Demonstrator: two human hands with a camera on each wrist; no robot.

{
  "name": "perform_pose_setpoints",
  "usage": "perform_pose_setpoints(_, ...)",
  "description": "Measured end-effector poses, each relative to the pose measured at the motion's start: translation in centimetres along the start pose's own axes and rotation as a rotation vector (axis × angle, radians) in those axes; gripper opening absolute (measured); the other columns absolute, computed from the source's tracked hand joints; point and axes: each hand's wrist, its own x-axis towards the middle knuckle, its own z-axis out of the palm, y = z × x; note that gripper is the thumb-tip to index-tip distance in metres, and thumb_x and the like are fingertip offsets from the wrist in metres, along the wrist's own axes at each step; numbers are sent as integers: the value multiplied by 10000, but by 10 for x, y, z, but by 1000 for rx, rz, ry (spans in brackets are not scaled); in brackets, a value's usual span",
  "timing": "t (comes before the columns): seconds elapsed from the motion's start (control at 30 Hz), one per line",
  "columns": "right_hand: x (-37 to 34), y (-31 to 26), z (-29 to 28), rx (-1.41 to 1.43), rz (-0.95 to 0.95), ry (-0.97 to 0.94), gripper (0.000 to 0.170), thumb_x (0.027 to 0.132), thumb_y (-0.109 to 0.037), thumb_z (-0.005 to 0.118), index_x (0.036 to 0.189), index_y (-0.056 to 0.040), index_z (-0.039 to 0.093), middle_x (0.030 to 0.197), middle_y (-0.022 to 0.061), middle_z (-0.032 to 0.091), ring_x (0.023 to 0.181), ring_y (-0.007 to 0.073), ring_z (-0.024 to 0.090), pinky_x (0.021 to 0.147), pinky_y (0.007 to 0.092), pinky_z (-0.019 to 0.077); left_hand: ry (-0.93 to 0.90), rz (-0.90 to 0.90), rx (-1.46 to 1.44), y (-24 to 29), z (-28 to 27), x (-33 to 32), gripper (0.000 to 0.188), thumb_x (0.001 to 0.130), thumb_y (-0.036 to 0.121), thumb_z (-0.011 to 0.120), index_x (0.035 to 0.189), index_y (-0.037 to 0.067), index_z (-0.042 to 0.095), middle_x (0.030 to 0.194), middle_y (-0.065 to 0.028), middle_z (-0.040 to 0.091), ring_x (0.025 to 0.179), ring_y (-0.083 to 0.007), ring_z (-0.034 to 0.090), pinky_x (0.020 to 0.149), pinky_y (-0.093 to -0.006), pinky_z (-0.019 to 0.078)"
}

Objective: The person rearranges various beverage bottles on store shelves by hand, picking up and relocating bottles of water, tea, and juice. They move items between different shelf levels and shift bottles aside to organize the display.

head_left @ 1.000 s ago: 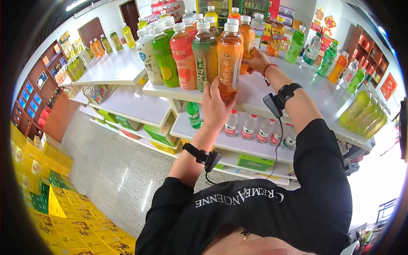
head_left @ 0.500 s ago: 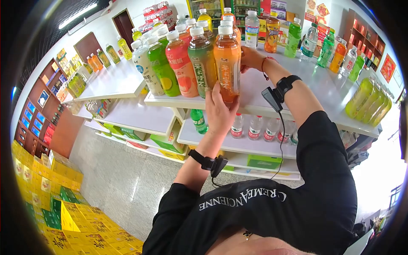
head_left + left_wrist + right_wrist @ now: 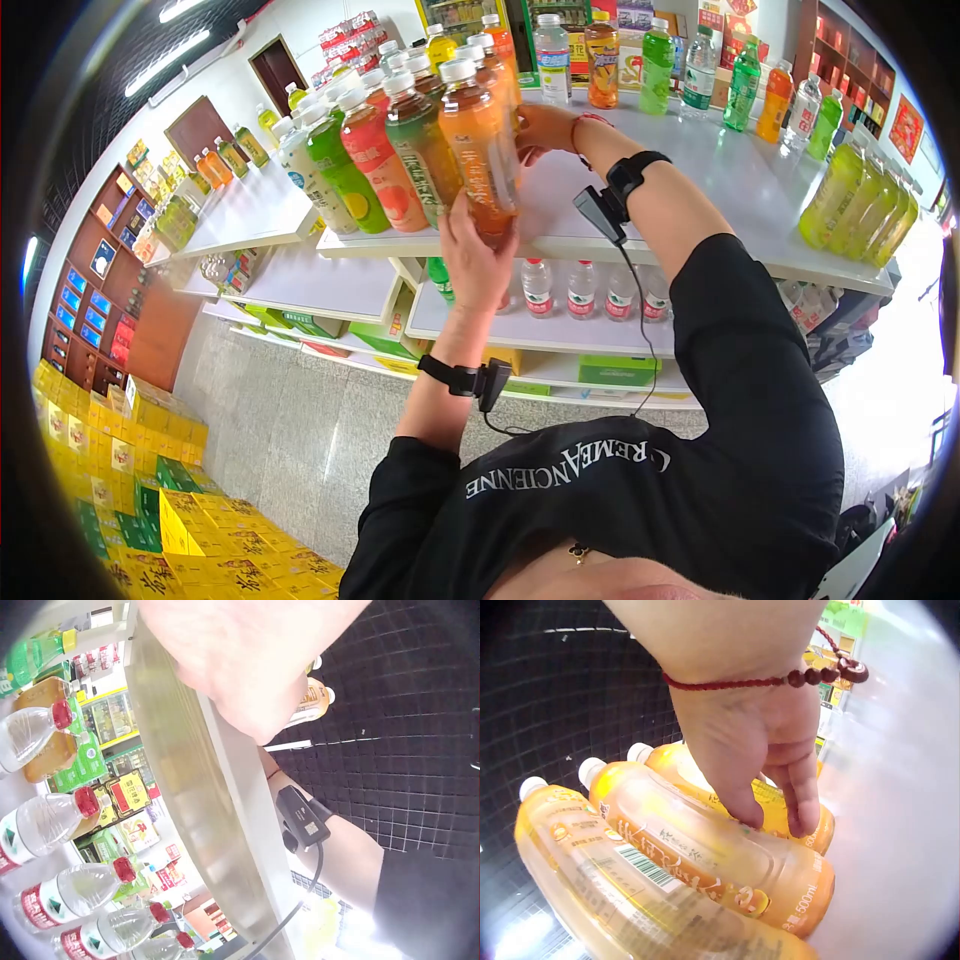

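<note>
My left hand (image 3: pixel 477 262) holds the lower part of the front orange tea bottle (image 3: pixel 485 165), its fingers and thumb spread around the base at the shelf's front edge. Farther back, my right hand (image 3: pixel 550 130) is at the right side of the same row. In the right wrist view its thumb and fingertips grip the low part of an orange tea bottle (image 3: pixel 676 766), beside a second orange bottle (image 3: pixel 697 832). Left of the row stand a dark green tea bottle (image 3: pixel 415 150), a pink peach bottle (image 3: pixel 375 165) and a green bottle (image 3: pixel 335 165).
The white shelf top (image 3: pixel 620 200) carries more bottles along its back, including an orange-brown one (image 3: pixel 602 65). Green shrink-wrapped bottles (image 3: pixel 855 205) stand at the right end. Red-capped water bottles (image 3: pixel 580 290) fill the shelf below. Yellow cartons (image 3: pixel 215 530) are stacked on the floor.
Both hands have moved left with the orange bottles. The rear orange bottle, earlier offset to the right, now lines up behind the front one. The head view has also shifted.
</note>
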Motion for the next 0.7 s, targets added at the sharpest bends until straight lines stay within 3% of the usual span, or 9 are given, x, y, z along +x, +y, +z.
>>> perform_pose_setpoints(0.07, -7, -7, 4, -52, 126, 87, 313, 854, 14, 573, 1148, -31, 476, 966, 188, 636, 814, 254, 682, 695, 351, 584, -38, -18, 91, -4, 1, -2, 731, 752, 263, 761, 1297, -50, 387, 1100, -240, 498, 1001, -405, 498, 854, -454, 433)
perform_pose_setpoints(0.1, 2, 3, -8, -317, 94, -76, 293, 853, 22, 548, 1128, -34, 463, 1061, 194, 608, 856, 254, 679, 685, 354, 584, -15, 33, 104, -8, 2, -3, 743, 750, 280, 764, 1299, -54, 390, 1095, -243, 505, 999, -404, 500, 853, -459, 432)
perform_pose_setpoints(0.13, 7, 10, -15, -123, 201, -57, 406, 851, -46, 561, 1243, -50, 451, 1195, 159, 573, 904, 253, 673, 712, 374, 578, 6, 83, 111, -12, 4, -3, 756, 749, 298, 767, 1302, -58, 393, 1091, -245, 513, 997, -403, 502, 852, -463, 430)
perform_pose_setpoints(0.23, -103, -29, -4, -186, 95, 166, 558, 840, -116, 588, 1365, -95, 401, 1268, 92, 559, 905, 235, 668, 741, 355, 564, 30, 49, 118, -12, 6, -4, 743, 758, 310, 771, 1301, -53, 417, 997, -168, 503, 896, -311, 498, 794, -406, 437)
perform_pose_setpoints(0.37, -243, -27, -23, -632, -463, 310, 518, 839, -64, 607, 1339, -88, 472, 1211, 79, 605, 854, 185, 661, 724, 284, 551, 45, 121, 136, -13, 2, -4, 677, 793, 273, 754, 1308, -30, 435, 933, -98, 461, 818, -232, 469, 737, -353, 430)
perform_pose_setpoints(0.47, -355, -4, -48, -571, -549, 637, 381, 819, -63, 649, 1196, -63, 591, 1134, 89, 640, 812, 157, 663, 691, 280, 548, 94, 6, -94, 9, -1, -3, 648, 790, 272, 753, 1287, -11, 449, 905, -98, 485, 819, -225, 486, 739, -351, 437)
perform_pose_setpoints(0.57, -441, 24, -78, -590, -484, 1105, 292, 821, -15, 640, 1112, -33, 631, 1084, 93, 645, 796, 141, 662, 671, 268, 546, 282, 18, 160, 49, 5, -2, 550, 810, 250, 737, 1240, 12, 491, 893, -79, 485, 822, -207, 482, 740, -331, 440)
perform_pose_setpoints(0.63, -477, 52, -102, -678, -410, 1368, 342, 817, -62, 668, 1152, -35, 602, 1083, 111, 628, 838, 157, 657, 693, 268, 540, 203, 60, -112, 91, 40, 0, 475, 807, 204, 731, 1194, 26, 523, 903, -78, 509, 815, -204, 499, 742, -332, 447)
perform_pose_setpoints(0.7, -496, 64, -116, -758, -318, 1425, 409, 811, -101, 684, 1198, -37, 569, 1118, 120, 606, 868, 173, 649, 719, 285, 534, -35, 187, -140, 146, 76, -2, 466, 787, 166, 735, 1186, 36, 532, 931, -84, 537, 804, -204, 520, 735, -330, 457)
